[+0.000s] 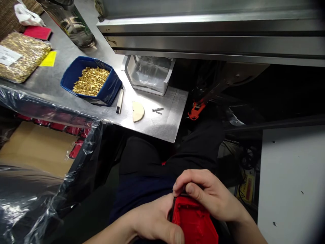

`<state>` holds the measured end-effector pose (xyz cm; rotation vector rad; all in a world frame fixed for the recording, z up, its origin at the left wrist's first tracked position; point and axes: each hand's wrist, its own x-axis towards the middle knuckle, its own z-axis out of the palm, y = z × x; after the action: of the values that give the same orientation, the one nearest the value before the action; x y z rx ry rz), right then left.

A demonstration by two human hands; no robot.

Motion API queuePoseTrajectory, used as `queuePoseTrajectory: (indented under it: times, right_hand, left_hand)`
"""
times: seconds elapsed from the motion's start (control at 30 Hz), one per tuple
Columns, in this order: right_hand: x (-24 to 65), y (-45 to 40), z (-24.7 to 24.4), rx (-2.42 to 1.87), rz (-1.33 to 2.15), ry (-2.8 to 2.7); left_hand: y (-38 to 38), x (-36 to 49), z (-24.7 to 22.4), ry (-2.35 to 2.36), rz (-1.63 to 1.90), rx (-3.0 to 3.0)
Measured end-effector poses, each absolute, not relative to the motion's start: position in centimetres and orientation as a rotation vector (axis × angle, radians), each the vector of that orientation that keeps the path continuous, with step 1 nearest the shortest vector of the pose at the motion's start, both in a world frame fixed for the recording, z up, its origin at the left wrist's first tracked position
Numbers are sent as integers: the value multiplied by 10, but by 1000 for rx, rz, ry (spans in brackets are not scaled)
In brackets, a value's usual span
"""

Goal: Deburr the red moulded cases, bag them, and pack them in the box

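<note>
A red plastic shell with a black edge [194, 220] lies over my lap, its hollow side facing up and its lower end cut off by the frame. My left hand [157, 217] grips its left side, the thumb over the rim and the other fingers hidden beneath. Around the top and right edge curls my right hand [210, 193], with thumb and index finger at the upper rim. On the metal table [162, 130] ahead sit a blue bin [114, 84] of small brass parts [91, 81], a white-and-black cutter-like tool [120, 100], a pale half-disc [137, 112] and tiny nippers [157, 110].
A plastic-lined crate [95, 135] with cardboard and red parts stands at left. Behind are a bag of brass parts [22, 56], a clear bottle [78, 30] and a white tray [166, 81]. A metal beam [203, 44] crosses above; a white panel [291, 179] is right.
</note>
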<state>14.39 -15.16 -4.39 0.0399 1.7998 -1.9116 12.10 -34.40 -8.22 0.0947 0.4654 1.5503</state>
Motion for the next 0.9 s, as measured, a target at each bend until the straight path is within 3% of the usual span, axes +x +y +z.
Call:
queuePoseTrajectory:
  times: [0.17, 0.4, 0.9]
  right_hand:
    - [149, -155, -57, 288, -1938, 2103]
    - [133, -138, -116, 740, -1779, 2446]
    - [-56, -176, -180, 237, -1153, 2804]
  left_hand:
    - [-347, 123, -82, 441, 1557, 28]
    - [-361, 125, -80, 630, 1636, -37]
    - [-377, 134, -82, 709, 1796, -149]
